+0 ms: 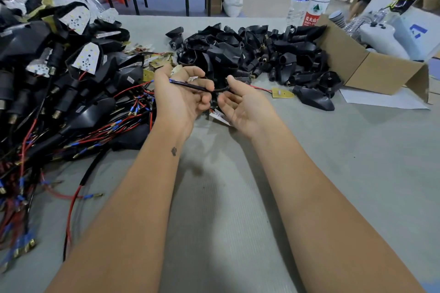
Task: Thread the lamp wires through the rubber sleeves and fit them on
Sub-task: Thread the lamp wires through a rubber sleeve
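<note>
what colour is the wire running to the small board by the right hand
Red wire, to the yellowish board; head view.

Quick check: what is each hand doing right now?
Left hand: fingers curled round the black sheathed wire, pinching it.
Right hand: palm up, fingertips on the same wire near its bend; firm grip cannot be told.

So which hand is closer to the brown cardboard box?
Right. The right hand lies nearer the brown cardboard box; the left hand is farther, beyond it.
</note>
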The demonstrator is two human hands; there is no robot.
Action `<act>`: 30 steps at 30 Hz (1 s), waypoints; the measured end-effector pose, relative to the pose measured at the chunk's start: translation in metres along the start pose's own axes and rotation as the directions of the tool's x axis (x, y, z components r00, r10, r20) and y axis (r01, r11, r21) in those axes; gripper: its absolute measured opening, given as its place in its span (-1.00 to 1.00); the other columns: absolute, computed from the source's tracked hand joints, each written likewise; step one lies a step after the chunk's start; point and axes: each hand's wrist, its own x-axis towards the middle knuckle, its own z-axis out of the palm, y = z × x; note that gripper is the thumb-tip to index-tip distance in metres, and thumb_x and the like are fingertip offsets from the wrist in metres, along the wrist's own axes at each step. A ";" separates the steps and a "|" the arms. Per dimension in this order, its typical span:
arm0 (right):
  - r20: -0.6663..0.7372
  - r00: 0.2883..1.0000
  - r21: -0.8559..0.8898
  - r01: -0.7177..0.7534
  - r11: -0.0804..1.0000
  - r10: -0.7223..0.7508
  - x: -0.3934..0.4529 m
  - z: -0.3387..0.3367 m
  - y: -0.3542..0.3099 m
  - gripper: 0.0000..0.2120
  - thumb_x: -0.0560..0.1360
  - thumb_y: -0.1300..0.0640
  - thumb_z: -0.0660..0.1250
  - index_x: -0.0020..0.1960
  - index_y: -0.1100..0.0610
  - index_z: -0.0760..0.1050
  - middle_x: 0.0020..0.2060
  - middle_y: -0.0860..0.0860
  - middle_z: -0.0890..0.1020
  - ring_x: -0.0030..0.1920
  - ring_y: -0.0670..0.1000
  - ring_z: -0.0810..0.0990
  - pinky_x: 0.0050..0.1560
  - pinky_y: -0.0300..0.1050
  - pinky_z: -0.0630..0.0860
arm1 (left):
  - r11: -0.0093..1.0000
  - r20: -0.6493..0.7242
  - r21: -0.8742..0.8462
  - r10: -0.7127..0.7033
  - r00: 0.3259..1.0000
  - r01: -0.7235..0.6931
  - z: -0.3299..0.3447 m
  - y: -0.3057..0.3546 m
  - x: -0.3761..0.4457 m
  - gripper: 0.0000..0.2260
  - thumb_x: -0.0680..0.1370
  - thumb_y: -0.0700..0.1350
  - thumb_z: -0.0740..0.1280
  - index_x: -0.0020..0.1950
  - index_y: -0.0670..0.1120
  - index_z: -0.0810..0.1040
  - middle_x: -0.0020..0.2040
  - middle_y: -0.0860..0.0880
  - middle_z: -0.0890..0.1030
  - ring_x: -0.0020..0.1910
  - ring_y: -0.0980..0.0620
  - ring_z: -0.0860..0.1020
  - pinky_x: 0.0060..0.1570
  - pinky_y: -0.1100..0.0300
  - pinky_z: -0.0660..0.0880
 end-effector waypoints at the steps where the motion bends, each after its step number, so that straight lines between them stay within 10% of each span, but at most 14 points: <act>1: 0.039 0.999 0.027 -0.017 0.999 0.016 -0.001 0.000 -0.001 -0.84 0.57 0.22 0.34 -0.16 0.26 0.47 -0.33 0.09 0.46 -0.53 -0.08 0.54 -0.44 -0.30 0.55 | 1.000 0.007 0.013 -0.006 1.000 0.006 0.001 -0.001 -0.001 -0.52 0.61 0.09 -0.11 -0.17 -0.16 0.47 -0.37 -0.15 0.56 -0.52 -0.02 0.37 -0.51 0.27 0.24; 8: 0.157 0.983 0.075 0.080 0.994 -0.091 -0.002 0.000 -0.010 -0.74 0.66 0.17 0.17 -0.17 0.23 0.46 -0.38 0.10 0.65 -0.44 -0.08 0.60 -0.39 -0.31 0.56 | 0.991 -0.156 0.011 0.137 0.978 -0.137 -0.001 -0.001 0.006 -0.44 0.69 0.05 -0.13 -0.23 -0.18 0.51 -0.30 -0.13 0.63 -0.50 0.07 0.37 -0.52 0.27 0.24; 22: -0.030 0.915 0.190 0.400 0.897 -0.402 0.000 -0.021 -0.033 -0.77 0.66 0.15 0.18 -0.10 0.23 0.48 -0.36 0.08 0.66 -0.47 -0.10 0.57 -0.42 -0.32 0.51 | 0.925 -0.492 -0.042 0.311 0.813 -0.379 -0.006 0.018 0.006 -0.45 0.71 0.04 -0.11 -0.28 -0.19 0.47 -0.42 -0.12 0.62 -0.47 0.00 0.59 -0.47 0.27 0.46; 30: -0.038 0.850 -0.038 0.524 0.851 -0.525 0.003 -0.037 -0.046 -0.89 0.60 0.24 0.27 -0.05 0.20 0.56 -0.30 0.04 0.60 -0.49 -0.10 0.41 -0.49 -0.29 0.30 | 0.924 -0.262 0.307 0.313 0.913 -0.229 0.012 -0.015 0.009 -0.74 0.62 -0.21 0.18 -0.20 -0.19 0.57 -0.33 -0.04 0.62 -0.35 0.07 0.62 -0.31 0.24 0.56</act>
